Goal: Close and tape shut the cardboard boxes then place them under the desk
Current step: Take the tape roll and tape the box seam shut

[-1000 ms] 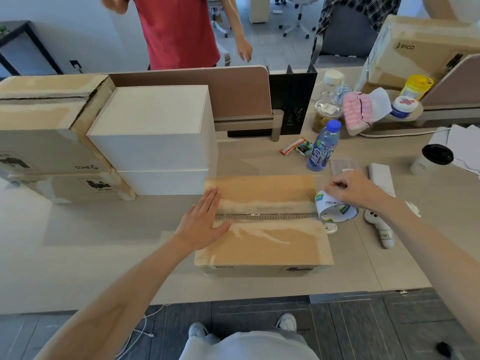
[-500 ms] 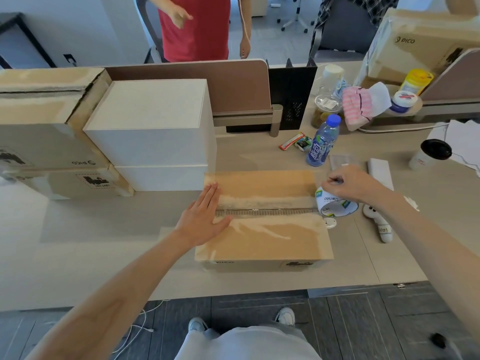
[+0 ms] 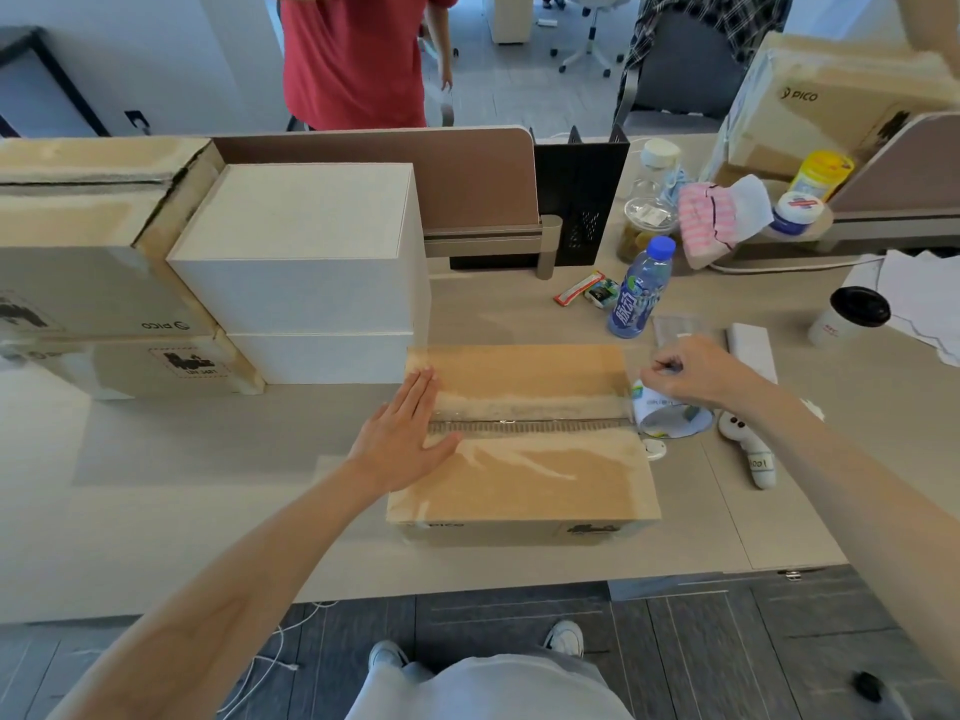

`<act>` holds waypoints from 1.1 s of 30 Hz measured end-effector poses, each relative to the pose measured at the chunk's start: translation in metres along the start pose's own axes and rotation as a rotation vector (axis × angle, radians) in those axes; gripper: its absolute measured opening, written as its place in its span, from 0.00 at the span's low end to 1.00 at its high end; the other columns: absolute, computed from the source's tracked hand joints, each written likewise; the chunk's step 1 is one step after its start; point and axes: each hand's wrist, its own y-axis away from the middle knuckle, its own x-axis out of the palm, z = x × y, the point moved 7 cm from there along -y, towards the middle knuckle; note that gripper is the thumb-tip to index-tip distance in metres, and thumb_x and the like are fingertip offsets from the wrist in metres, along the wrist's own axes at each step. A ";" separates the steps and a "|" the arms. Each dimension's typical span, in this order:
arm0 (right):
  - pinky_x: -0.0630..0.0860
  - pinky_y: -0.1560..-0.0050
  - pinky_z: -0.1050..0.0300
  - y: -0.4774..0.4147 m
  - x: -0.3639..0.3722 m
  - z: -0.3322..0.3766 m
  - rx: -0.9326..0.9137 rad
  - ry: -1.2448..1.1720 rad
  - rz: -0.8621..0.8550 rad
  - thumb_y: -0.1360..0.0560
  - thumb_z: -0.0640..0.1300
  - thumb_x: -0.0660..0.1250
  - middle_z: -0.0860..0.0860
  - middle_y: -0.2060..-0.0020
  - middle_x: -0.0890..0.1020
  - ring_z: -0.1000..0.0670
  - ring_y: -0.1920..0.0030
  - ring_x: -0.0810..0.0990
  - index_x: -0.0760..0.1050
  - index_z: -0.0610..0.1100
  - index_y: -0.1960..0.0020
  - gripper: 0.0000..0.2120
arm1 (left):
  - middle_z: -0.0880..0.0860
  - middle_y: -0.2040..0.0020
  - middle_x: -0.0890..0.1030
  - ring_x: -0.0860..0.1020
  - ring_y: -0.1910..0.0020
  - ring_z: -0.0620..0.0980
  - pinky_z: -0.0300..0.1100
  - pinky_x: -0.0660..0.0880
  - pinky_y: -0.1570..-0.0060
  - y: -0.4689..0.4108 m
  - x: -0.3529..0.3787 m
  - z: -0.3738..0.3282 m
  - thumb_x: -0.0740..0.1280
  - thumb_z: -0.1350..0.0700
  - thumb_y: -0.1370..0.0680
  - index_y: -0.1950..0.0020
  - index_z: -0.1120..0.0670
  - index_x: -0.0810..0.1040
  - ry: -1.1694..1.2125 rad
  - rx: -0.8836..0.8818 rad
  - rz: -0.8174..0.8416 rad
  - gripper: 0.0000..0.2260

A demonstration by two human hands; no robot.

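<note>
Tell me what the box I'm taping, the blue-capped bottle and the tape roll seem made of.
Box: matte brown cardboard, corrugated edge showing at the seam.
Bottle: glossy clear plastic, see-through.
Tape roll: probably clear plastic film, shiny on the box, around a printed white core.

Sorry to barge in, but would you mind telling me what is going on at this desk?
A person is taping a cardboard box shut on the desk. The left hand presses flat on the box's left end, and the right hand holds the tape roll at its right end. A clear strip appears to run along the seam between them. The flaps are closed, and the box has not yet gone under the desk.
</note>
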 end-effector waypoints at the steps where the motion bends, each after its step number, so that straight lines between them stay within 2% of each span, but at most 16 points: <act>1: 0.66 0.66 0.54 0.002 0.003 -0.007 0.023 0.023 0.011 0.27 0.44 0.67 0.53 0.77 0.68 0.49 0.71 0.67 0.66 0.46 0.75 0.19 | 0.49 0.21 0.39 0.38 0.23 0.44 0.46 0.55 0.26 0.000 0.000 0.000 0.43 0.30 0.25 0.21 0.55 0.40 0.002 -0.002 0.003 0.41; 3: 0.68 0.65 0.55 0.010 0.008 -0.018 0.043 -0.019 -0.004 0.27 0.42 0.68 0.57 0.79 0.72 0.51 0.71 0.69 0.68 0.52 0.76 0.21 | 0.49 0.21 0.38 0.38 0.23 0.44 0.47 0.57 0.26 0.000 0.001 0.000 0.43 0.30 0.25 0.21 0.55 0.40 0.007 -0.008 0.013 0.41; 7: 0.62 0.68 0.64 0.015 0.010 -0.020 0.025 -0.109 -0.046 0.26 0.37 0.69 0.55 0.81 0.68 0.55 0.74 0.64 0.65 0.44 0.76 0.22 | 0.49 0.21 0.38 0.38 0.23 0.44 0.46 0.56 0.26 0.000 0.002 -0.001 0.39 0.29 0.27 0.21 0.55 0.40 -0.001 -0.004 0.020 0.43; 11: 0.63 0.66 0.58 0.010 0.009 -0.026 0.050 -0.133 -0.048 0.27 0.41 0.70 0.57 0.82 0.68 0.56 0.76 0.65 0.64 0.46 0.76 0.23 | 0.48 0.21 0.38 0.37 0.24 0.43 0.44 0.55 0.27 -0.001 0.001 -0.001 0.40 0.29 0.28 0.21 0.54 0.39 0.003 -0.008 0.018 0.43; 14: 0.63 0.67 0.58 0.007 0.012 -0.029 0.039 -0.128 -0.041 0.26 0.43 0.70 0.57 0.83 0.68 0.57 0.75 0.64 0.67 0.46 0.76 0.22 | 0.48 0.21 0.38 0.37 0.23 0.43 0.44 0.55 0.27 -0.001 0.000 -0.002 0.42 0.30 0.26 0.21 0.55 0.39 -0.004 -0.009 0.025 0.42; 19: 0.62 0.69 0.59 0.002 0.018 -0.030 -0.026 -0.093 -0.052 0.26 0.41 0.70 0.52 0.79 0.66 0.55 0.76 0.66 0.65 0.45 0.76 0.23 | 0.49 0.21 0.38 0.37 0.23 0.43 0.44 0.55 0.27 -0.001 0.002 -0.001 0.43 0.30 0.25 0.21 0.55 0.39 -0.020 -0.010 0.026 0.41; 21: 0.61 0.71 0.67 0.002 0.021 -0.032 -0.045 -0.095 -0.061 0.26 0.39 0.71 0.49 0.78 0.67 0.54 0.75 0.67 0.67 0.41 0.75 0.21 | 0.49 0.21 0.38 0.37 0.23 0.43 0.44 0.55 0.27 -0.001 0.003 0.000 0.43 0.30 0.25 0.21 0.55 0.39 -0.021 -0.013 0.028 0.41; 22: 0.61 0.71 0.67 0.002 0.023 -0.034 -0.055 -0.099 -0.068 0.26 0.39 0.71 0.48 0.78 0.68 0.54 0.75 0.66 0.68 0.39 0.75 0.21 | 0.49 0.21 0.38 0.37 0.24 0.43 0.43 0.55 0.27 -0.001 0.002 0.000 0.42 0.30 0.25 0.21 0.55 0.39 -0.023 -0.013 0.027 0.41; 25: 0.60 0.72 0.65 0.001 0.027 -0.038 -0.056 -0.083 -0.069 0.26 0.39 0.71 0.43 0.77 0.70 0.53 0.75 0.62 0.70 0.34 0.73 0.20 | 0.49 0.21 0.38 0.37 0.24 0.43 0.41 0.55 0.27 -0.001 0.001 -0.002 0.39 0.29 0.27 0.21 0.55 0.39 -0.023 -0.010 0.024 0.43; 29: 0.60 0.71 0.64 0.000 0.032 -0.042 -0.052 -0.064 -0.063 0.26 0.41 0.71 0.50 0.78 0.65 0.53 0.75 0.62 0.67 0.39 0.74 0.22 | 0.49 0.21 0.39 0.38 0.23 0.44 0.43 0.56 0.27 0.000 0.002 -0.001 0.39 0.29 0.27 0.21 0.55 0.40 -0.017 -0.020 0.032 0.43; 33: 0.58 0.72 0.61 0.002 0.037 -0.040 -0.053 -0.003 -0.086 0.24 0.43 0.70 0.51 0.77 0.61 0.51 0.74 0.60 0.61 0.43 0.73 0.24 | 0.48 0.21 0.38 0.38 0.23 0.45 0.51 0.52 0.25 -0.001 0.006 0.000 0.43 0.30 0.24 0.21 0.54 0.39 -0.009 -0.027 0.053 0.40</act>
